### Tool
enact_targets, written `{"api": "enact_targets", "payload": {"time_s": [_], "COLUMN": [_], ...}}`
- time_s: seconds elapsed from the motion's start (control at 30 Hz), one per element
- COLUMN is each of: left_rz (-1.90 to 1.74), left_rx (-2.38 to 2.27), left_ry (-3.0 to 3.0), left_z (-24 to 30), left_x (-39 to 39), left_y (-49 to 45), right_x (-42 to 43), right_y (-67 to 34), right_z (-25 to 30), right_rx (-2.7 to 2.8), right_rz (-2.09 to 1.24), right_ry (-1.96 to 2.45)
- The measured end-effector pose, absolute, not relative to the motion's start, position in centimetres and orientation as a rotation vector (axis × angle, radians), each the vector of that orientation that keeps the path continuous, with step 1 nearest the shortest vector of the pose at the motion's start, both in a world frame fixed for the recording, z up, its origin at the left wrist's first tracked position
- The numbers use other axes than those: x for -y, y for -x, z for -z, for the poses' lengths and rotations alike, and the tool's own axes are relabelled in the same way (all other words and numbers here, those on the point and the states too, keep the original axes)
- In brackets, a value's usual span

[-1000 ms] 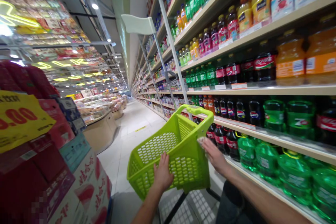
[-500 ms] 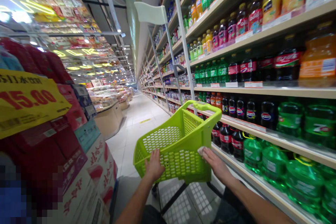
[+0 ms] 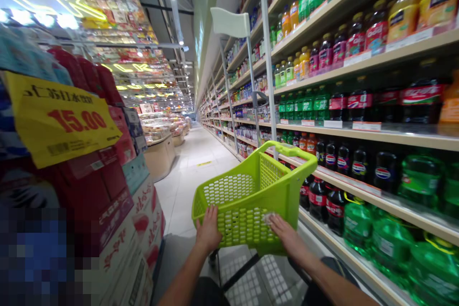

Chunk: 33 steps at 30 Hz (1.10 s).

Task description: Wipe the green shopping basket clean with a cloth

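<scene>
A lime-green plastic shopping cart (image 3: 258,201) stands before me, its perforated side facing me. My left hand (image 3: 208,230) grips the basket near its left end, fingertips at the top rim and thumb against the side. Pressed flat on the mesh further right is a crumpled white cloth or tissue (image 3: 268,219), under the fingers of my right hand (image 3: 286,234). Most of the cloth is hidden by those fingers. The cart's handle (image 3: 289,149) rises at the upper right, and dark legs show below the basket.
Shelves of bottled drinks (image 3: 358,172) line the right side, close to the cart. Stacked drink cartons (image 3: 118,210) with a yellow price sign (image 3: 68,119) stand at the left. A tiled aisle (image 3: 182,172) runs ahead past wooden display bins (image 3: 159,158).
My right hand has slid the white cloth leftward across the cart's side, from near the right end onto the mesh. My left hand stays at the rim. The view has turned slightly left.
</scene>
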State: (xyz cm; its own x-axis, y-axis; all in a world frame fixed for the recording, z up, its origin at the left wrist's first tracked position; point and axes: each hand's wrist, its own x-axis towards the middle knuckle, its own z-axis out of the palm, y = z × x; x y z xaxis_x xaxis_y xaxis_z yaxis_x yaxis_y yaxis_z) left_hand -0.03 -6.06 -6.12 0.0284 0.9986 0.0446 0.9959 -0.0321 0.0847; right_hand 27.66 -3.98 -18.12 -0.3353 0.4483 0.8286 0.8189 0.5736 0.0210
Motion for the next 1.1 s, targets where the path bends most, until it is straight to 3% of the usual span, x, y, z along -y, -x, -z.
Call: {"api": "enact_targets", "payload": {"time_s": [0.23, 0.33, 0.5, 0.73, 0.93, 1.1], "left_rz": [-0.197, -0.26, -0.705, -0.963, -1.002, -0.945], "left_rx": [-2.058, -2.116, -1.836, -1.598, -1.174, -1.003], "left_ry": [-2.281, -2.166, -1.883, -1.673, -1.442, -1.062], "left_z": [6.0, 6.3, 6.9, 6.8, 7.9, 10.1], "left_x": [6.2, 6.5, 6.1, 4.8, 7.5, 9.9], "left_y": [1.4, 2.6, 5.1, 7.5, 7.0, 3.9], "right_x": [2.6, 2.6, 4.2, 5.1, 7.1, 6.0], "right_y": [-22.7, -22.1, -18.9, -7.4, -9.5, -11.4], "right_z": [11.4, 14.4, 18.0, 11.6, 11.2, 9.8], "right_rx": [1.897, 2.013, 2.256, 2.087, 1.908, 1.766], "right_rz": [0.51, 0.528, 0.426, -0.073, -0.64, -0.529], "right_ry": [0.994, 0.96, 0.861, 0.666, 0.716, 0.846]}}
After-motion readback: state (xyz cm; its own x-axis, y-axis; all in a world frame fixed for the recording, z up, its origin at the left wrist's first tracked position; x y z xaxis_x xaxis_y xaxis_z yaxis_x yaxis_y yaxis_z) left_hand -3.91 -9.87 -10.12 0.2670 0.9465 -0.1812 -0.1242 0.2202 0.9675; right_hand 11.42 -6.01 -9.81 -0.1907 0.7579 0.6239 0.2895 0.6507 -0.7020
